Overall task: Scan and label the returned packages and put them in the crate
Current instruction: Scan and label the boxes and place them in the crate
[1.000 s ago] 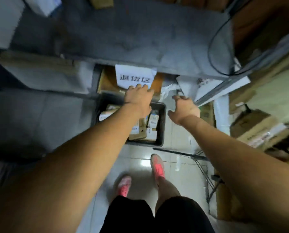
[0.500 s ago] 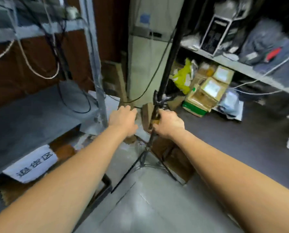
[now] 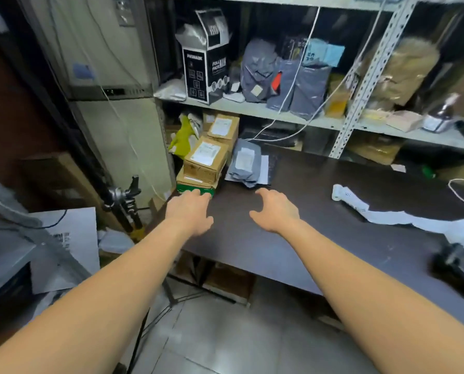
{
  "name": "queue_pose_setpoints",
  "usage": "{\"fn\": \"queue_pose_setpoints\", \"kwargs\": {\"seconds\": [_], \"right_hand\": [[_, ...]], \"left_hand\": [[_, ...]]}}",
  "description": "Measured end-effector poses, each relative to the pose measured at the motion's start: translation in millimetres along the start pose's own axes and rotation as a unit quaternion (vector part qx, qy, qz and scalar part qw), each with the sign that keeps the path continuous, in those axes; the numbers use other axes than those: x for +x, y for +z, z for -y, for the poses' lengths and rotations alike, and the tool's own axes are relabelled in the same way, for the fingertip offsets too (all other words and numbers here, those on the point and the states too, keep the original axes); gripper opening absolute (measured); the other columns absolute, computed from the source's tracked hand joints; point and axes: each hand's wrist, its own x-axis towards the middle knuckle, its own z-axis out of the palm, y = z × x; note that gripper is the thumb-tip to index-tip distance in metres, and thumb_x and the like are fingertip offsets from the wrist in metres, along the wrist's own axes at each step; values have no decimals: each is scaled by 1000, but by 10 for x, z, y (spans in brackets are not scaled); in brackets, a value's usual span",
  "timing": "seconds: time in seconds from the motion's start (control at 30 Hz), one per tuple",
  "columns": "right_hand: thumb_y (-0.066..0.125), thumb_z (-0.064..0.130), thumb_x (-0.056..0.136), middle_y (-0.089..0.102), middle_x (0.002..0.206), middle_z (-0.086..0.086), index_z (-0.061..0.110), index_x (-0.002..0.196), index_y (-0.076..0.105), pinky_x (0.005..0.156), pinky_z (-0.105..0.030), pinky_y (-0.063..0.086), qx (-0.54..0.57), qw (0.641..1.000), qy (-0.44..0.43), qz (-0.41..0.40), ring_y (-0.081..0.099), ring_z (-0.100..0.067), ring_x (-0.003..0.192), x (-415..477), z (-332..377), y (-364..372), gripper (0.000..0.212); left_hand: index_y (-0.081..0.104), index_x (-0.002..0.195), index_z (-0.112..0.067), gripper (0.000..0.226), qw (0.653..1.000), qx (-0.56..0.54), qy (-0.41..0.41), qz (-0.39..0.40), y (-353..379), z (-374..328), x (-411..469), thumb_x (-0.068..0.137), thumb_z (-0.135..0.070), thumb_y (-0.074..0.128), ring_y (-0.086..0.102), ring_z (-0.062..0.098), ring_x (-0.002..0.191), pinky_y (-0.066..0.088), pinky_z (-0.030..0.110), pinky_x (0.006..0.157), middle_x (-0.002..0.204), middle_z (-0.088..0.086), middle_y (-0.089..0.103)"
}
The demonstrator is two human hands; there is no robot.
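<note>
Cardboard packages point(image 3: 205, 160) with white labels are stacked at the back left corner of a dark table point(image 3: 319, 206), the lowest one with a green edge. A grey poly mailer point(image 3: 244, 164) with a label lies just right of the stack. My left hand point(image 3: 189, 213) hovers open over the table's left edge, fingertips close to the green-edged box. My right hand point(image 3: 275, 209) is open too, fingers spread, a little in front of the grey mailer. Neither hand holds anything. A strip of white labels point(image 3: 387, 215) trails across the table's right side. The crate is out of view.
Metal shelving point(image 3: 268, 110) behind the table carries grey bags, a black-and-white box point(image 3: 205, 59) and wrapped parcels. A tripod stand point(image 3: 123, 203) rises left of the table beside a tall cabinet point(image 3: 112, 85). White cables hang down from the shelves. Boxes sit under the table.
The view swung from the crate on the floor up and right to the table. Both hands left the crate, passed the tripod and now reach over the table toward the packages.
</note>
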Motion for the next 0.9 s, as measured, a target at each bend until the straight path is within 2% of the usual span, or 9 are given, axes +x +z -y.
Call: {"fn": "queue_pose_setpoints", "kwargs": {"seconds": [0.23, 0.37, 0.47, 0.57, 0.63, 0.67, 0.7, 0.8, 0.9], "right_hand": [[62, 41, 90, 51, 144, -1, 26, 148, 41, 87, -37, 50, 68, 997, 25, 7, 50, -25, 130, 684, -273, -24, 64], [66, 43, 89, 55, 144, -4, 20, 146, 46, 96, -31, 45, 194, 980, 49, 14, 54, -26, 127, 1324, -71, 83, 65], [68, 42, 90, 56, 142, -6, 14, 145, 48, 96, -27, 43, 280, 956, 78, 36, 55, -25, 126, 1816, 185, 222, 65], [66, 42, 92, 56, 141, -9, 7, 144, 48, 101, -30, 42, 327, 938, 96, 59, 55, -25, 125, 2214, 449, 372, 65], [65, 39, 93, 65, 124, -10, 11, 125, 61, 92, -30, 45, 340, 933, 98, 66, 58, -24, 110, 2471, 598, 488, 43], [64, 38, 93, 67, 116, -9, 16, 115, 64, 90, -31, 47, 350, 929, 103, 63, 59, -24, 107, 2579, 649, 548, 31], [63, 37, 93, 68, 116, -7, 18, 113, 65, 92, -33, 49, 364, 923, 107, 62, 61, -25, 108, 2669, 687, 604, 28], [62, 36, 94, 68, 127, -5, 10, 130, 64, 101, -42, 52, 420, 895, 133, 62, 63, -26, 115, 2843, 720, 753, 44], [65, 33, 93, 70, 123, -6, 9, 129, 65, 99, -45, 55, 462, 873, 145, 58, 66, -25, 110, 2898, 689, 827, 43]], "left_hand": [[48, 138, -22, 53, 999, -15, -30, 16, -92, -4, 806, 91, -49, 54, 52, 27, 125, 52, 46, 92, 133, 3, 53], [51, 133, -19, 52, 996, -55, -72, -5, -136, 323, 1414, 93, -52, 52, 53, 30, 122, 52, 44, 91, 132, 8, 56], [53, 131, -14, 54, 985, -127, -116, -23, -74, 630, 1883, 94, -52, 51, 54, 33, 119, 52, 45, 89, 127, 11, 56], [53, 128, -7, 57, 964, -209, -166, -17, 29, 901, 2293, 93, -52, 54, 54, 37, 120, 47, 44, 90, 129, 17, 56], [51, 131, -6, 60, 952, -250, -177, 9, 116, 1037, 2554, 92, -52, 56, 54, 37, 121, 45, 41, 91, 133, 18, 56], [51, 133, -7, 61, 946, -272, -172, 24, 166, 1076, 2667, 92, -52, 56, 54, 37, 122, 44, 38, 90, 134, 17, 56], [52, 135, -9, 60, 940, -298, -163, 39, 223, 1095, 2759, 92, -51, 57, 54, 36, 122, 43, 36, 90, 135, 15, 58], [61, 131, -17, 47, 902, -404, -136, 62, 369, 1106, 2922, 93, -44, 62, 58, 32, 120, 46, 34, 97, 133, 8, 63], [65, 128, -19, 42, 887, -445, -115, 43, 440, 1113, 2944, 92, -41, 64, 59, 30, 120, 47, 43, 104, 130, 7, 66]]}}
